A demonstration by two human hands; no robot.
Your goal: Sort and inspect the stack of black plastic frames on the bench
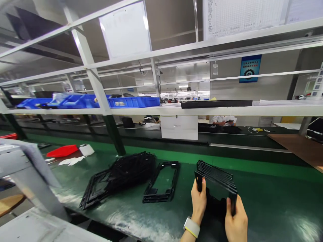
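Note:
Between my two hands a stack of black rectangular frames [214, 174] is held upright, tilted above the green bench. My left hand [199, 200], with a watch on its wrist, is closed on the stack's left side. Its right side is gripped by my right hand [236, 216], thumb facing me. Just to the left, a small pile of similar black frames [174, 181] lies flat on the bench. Farther left is a larger, untidy heap of black frames [131, 171]. The lower part of the held stack is dark and hard to make out.
The green bench [277, 201] runs beneath a white shelf [141, 111] carrying blue bins [128, 102]. A green-black post [113, 134] rises behind the heap. At left sit a red tray [63, 151] and white papers [72, 160]. A person [223, 120] is visible beyond the shelf.

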